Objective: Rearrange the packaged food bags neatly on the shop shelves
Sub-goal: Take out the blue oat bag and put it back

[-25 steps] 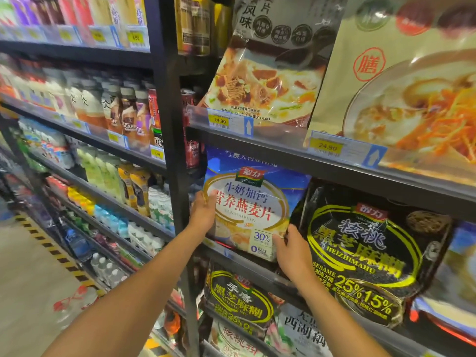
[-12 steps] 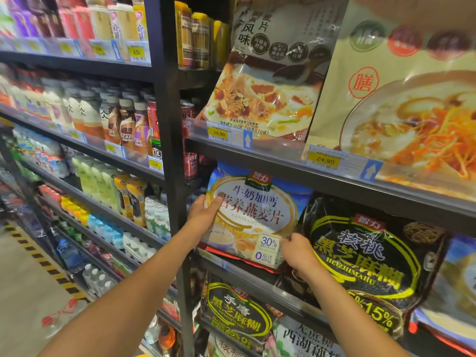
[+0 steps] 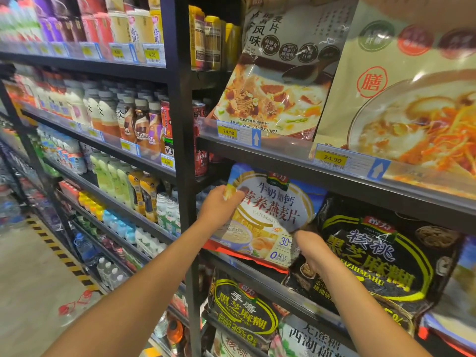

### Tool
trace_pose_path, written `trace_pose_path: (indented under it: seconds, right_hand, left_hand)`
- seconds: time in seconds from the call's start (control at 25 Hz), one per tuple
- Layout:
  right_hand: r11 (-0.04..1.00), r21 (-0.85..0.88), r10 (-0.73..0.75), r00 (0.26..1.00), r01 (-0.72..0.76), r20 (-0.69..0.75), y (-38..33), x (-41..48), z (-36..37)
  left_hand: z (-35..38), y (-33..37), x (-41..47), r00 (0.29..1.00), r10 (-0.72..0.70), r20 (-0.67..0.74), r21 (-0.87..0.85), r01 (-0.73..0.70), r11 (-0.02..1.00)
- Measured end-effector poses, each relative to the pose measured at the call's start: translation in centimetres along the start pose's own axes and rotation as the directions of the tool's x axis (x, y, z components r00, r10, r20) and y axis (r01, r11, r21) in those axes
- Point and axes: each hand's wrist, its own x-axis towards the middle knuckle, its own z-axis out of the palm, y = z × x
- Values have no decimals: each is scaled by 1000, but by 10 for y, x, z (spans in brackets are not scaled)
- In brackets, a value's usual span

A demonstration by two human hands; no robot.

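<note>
While we stand at the shop shelves, we hold the blue oat bag (image 3: 273,215) with both hands. Our left hand (image 3: 219,210) is curled around the bag's top left corner, with the thumb on the front. Our right hand (image 3: 313,249) is at the bag's lower right edge. Its fingers go behind the bag, so we cannot tell how tight it holds.

The blue oat bag sits on the middle shelf (image 3: 257,274), at the left end, next to the black post (image 3: 184,161). It leans back, and its top tucks under the shelf above. Just to its right is a big black sesame bag (image 3: 381,258), and the two bags touch. Our right wrist lies across the front of the black sesame bag.

On the shelf above stand two big soup bags, a grey one (image 3: 280,81) and a cream one (image 3: 407,91). Yellow price tags (image 3: 228,131) sit under them. Below our arms is a smaller black bag (image 3: 242,313) on the lower shelf. To the left, past the post, rows of drink bottles (image 3: 123,117) fill the shelves.
</note>
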Motion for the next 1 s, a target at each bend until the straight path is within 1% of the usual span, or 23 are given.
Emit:
trace_pose_path:
  seconds: [0.12, 0.28, 0.44, 0.52, 0.6, 0.68, 0.76, 0.84, 0.92, 1.0]
  right_hand:
    - [997, 75, -33, 999, 33, 0, -1, 1, -3]
    - [988, 156, -3, 999, -2, 34, -9, -9, -6]
    - [971, 236, 26, 997, -43, 75, -16, -24, -7]
    - [969, 233, 62, 995, -79, 80, -19, -31, -11]
    - [976, 200, 70, 995, -84, 77, -21, -37, -16]
    - [981, 184, 49, 995, -65, 90, -25, -45, -20]
    - [968, 248, 7, 994, -35, 113, -28, -52, -26]
    - [946, 325, -57, 984, -1, 170, -28, -58, -33]
    - [925, 378, -113, 966, 17, 232, -22, -67, -44]
    - [895, 446, -144, 952, 8, 271, -14, -87, -54]
  left_hand:
    - [1, 14, -12, 998, 56, 28, 88, -58, 994]
    - [-7, 24, -27, 991, 115, 71, 150, -124, 981]
    - [-14, 33, -39, 986, 155, 55, 217, -163, 963]
    - [-16, 41, -42, 986, 152, 65, 228, -163, 960]
    - [-22, 49, -42, 990, 119, 79, 244, -135, 960]
    - [-30, 57, -38, 993, 79, 92, 195, -96, 976]
    - [-40, 66, -39, 994, 20, 107, 92, -30, 995]
    - [-52, 73, -39, 991, -25, 133, 14, 24, 1000]
    - [-60, 76, -42, 978, -62, 201, -125, 88, 988]
    - [-63, 75, -47, 961, -87, 263, -262, 158, 952]
